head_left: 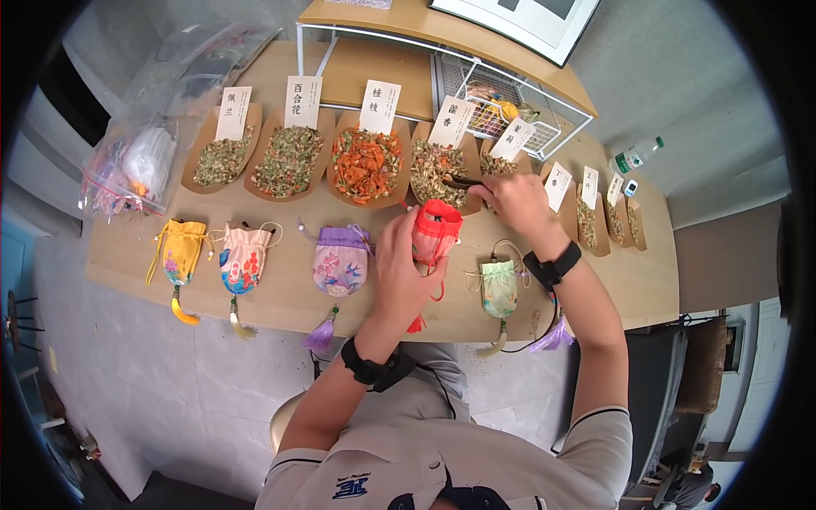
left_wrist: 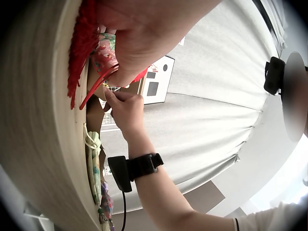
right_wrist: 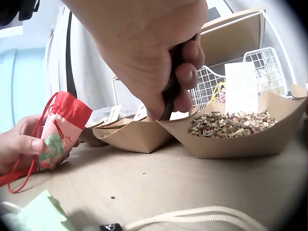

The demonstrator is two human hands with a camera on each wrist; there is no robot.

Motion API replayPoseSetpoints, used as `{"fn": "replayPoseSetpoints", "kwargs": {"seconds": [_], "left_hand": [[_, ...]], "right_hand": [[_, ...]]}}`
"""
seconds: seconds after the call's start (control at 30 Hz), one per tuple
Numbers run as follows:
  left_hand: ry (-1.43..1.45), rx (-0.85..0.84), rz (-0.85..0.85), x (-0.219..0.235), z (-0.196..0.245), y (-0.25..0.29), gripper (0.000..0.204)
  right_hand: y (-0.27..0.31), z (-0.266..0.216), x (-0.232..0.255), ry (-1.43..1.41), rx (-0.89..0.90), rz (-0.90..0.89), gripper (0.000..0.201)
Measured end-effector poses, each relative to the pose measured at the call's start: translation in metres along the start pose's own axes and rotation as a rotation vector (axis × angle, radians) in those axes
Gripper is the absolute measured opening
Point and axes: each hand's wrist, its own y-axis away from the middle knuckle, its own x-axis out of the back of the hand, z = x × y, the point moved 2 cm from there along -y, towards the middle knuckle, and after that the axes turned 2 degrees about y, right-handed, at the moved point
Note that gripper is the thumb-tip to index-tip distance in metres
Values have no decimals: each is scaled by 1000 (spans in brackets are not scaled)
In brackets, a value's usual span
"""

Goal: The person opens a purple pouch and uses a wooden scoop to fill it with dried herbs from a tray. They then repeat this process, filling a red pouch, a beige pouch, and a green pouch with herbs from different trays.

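Note:
My left hand [head_left: 406, 265] grips a red-topped drawstring pouch [head_left: 436, 231] with its mouth gathered upward. In the right wrist view this pouch [right_wrist: 62, 130] is pink below, with a green embroidered motif and red cords. My right hand [head_left: 520, 204] holds a dark tong-like tool [head_left: 463, 182], its fingers curled round the black handle [right_wrist: 174, 79]. The tool's tip reaches into the paper tray of dried herbs [head_left: 438, 166], just beyond the pouch. Right of that tray stands another herb tray [head_left: 497, 161], partly behind my right hand.
More labelled herb trays [head_left: 289, 161] line the table [head_left: 127, 255]. Yellow [head_left: 180, 251], peach [head_left: 242, 259], purple [head_left: 340, 263] and pale green [head_left: 499, 289] pouches lie along the front. A wire basket [head_left: 501, 110] sits under a shelf, a bottle [head_left: 636, 155] at right, plastic bags [head_left: 136, 161] at left.

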Motion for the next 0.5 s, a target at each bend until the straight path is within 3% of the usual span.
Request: {"fn": "replayPoseSetpoints", "kwargs": {"seconds": [0.5], "left_hand": [[-5, 14, -10, 0, 0, 0, 87]], "right_hand": [[1, -2, -3, -57, -30, 91, 33]]}}
